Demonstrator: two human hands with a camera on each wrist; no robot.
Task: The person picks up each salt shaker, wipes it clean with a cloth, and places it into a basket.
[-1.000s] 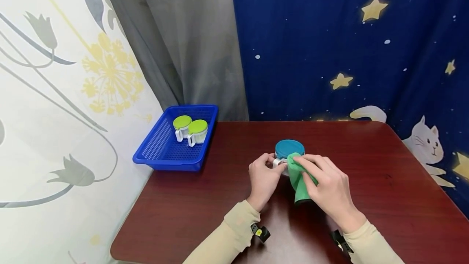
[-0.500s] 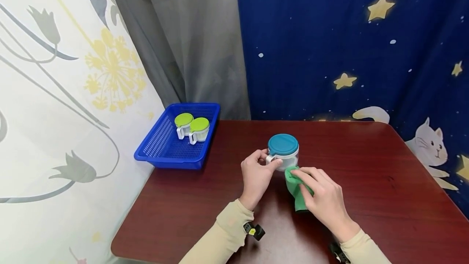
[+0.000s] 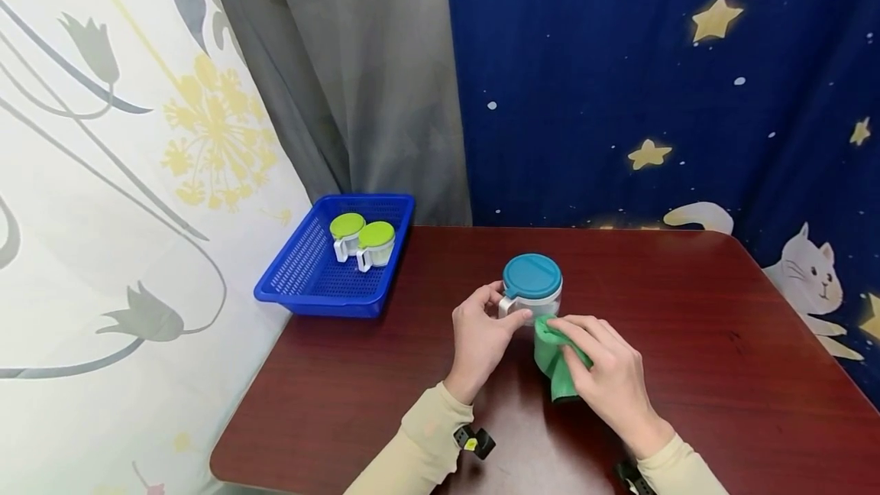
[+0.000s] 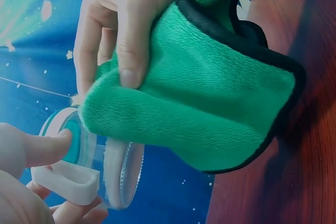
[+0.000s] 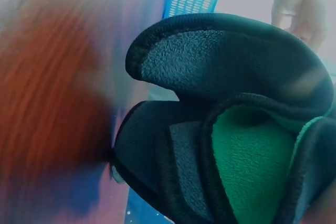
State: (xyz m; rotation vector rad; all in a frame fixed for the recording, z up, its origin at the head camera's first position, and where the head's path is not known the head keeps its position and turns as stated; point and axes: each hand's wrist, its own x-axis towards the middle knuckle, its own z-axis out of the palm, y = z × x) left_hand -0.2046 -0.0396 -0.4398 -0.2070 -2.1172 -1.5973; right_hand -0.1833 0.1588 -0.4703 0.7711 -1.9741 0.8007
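Observation:
A small clear jar with a teal lid [image 3: 532,276] [image 4: 73,141] and white handle [image 4: 65,182] stands on the dark red table [image 3: 687,327]. My left hand [image 3: 481,334] pinches the handle at the jar's left side. My right hand [image 3: 605,373] grips a green cloth [image 3: 553,357] [image 4: 199,108] [image 5: 252,171] edged in black and holds it against the jar's near side. The cloth hangs down to the tabletop.
A blue plastic basket [image 3: 309,281] sits at the table's far left corner with two green-lidded jars [image 3: 363,240] inside. Curtains hang behind and to the left. Bare tabletop lies to the right and near the front edge.
The cloth has come off the lid's front edge and now sits lower, against the jar's side. The left hand has stayed on the handle.

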